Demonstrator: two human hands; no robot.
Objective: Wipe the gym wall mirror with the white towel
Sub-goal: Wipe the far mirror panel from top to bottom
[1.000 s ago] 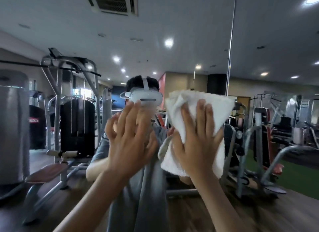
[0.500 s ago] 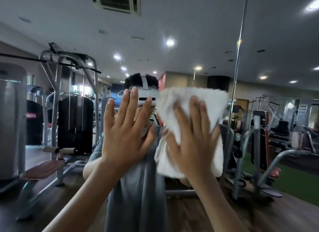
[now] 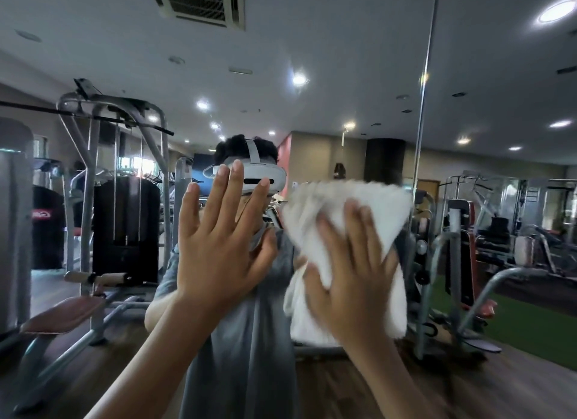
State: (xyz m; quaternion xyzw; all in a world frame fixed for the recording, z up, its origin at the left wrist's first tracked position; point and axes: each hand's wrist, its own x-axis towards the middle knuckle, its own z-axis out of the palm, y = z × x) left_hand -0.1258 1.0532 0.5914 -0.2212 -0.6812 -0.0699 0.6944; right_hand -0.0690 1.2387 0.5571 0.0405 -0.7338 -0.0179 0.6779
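gym machines reflect in the mirror [image 3: 343, 59], where the right hand [image 3: 352, 281], fingers straight, presses the towel [image 3: 349, 206] flat to the glass, its long side upright, left hand [image 3: 218, 250] open just beside.

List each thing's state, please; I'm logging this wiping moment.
Towel: bunched, pressed to mirror, blurred.
Right hand: fingers straight, flat on towel.
Left hand: spread flat, holding nothing.
Ceiling lights: on.
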